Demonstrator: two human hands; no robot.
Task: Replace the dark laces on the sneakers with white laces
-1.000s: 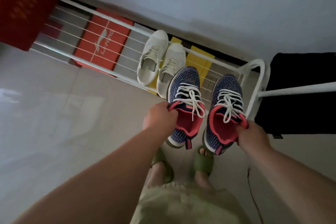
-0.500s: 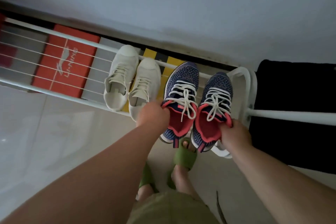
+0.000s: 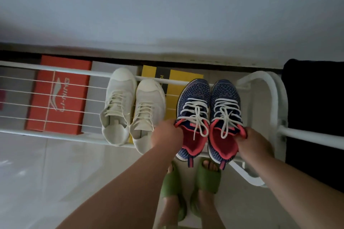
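**Relaced sneakers arrive at the rack**

The two navy sneakers, left one (image 3: 193,115) and right one (image 3: 226,115), sit side by side at centre right of the frame, both threaded and tied with white laces (image 3: 197,115); no dark lace shows anywhere. The left hand (image 3: 166,135) pinches the pink collar of the left sneaker, and the right hand (image 3: 254,142) curls its fingers round the collar of the right one.

A second ago the pair hung apart and lower in the frame, short of the rails. Now they are drawn together, toes over the white shoe rack (image 3: 275,98), just beside the cream sneakers (image 3: 130,108) at centre. To my eye the lacing is done and this is the putting away.

Beneath the rails lie an orange shoebox (image 3: 59,95), centre left, and a yellow box (image 3: 186,80). Green slippers (image 3: 204,174) stand below.
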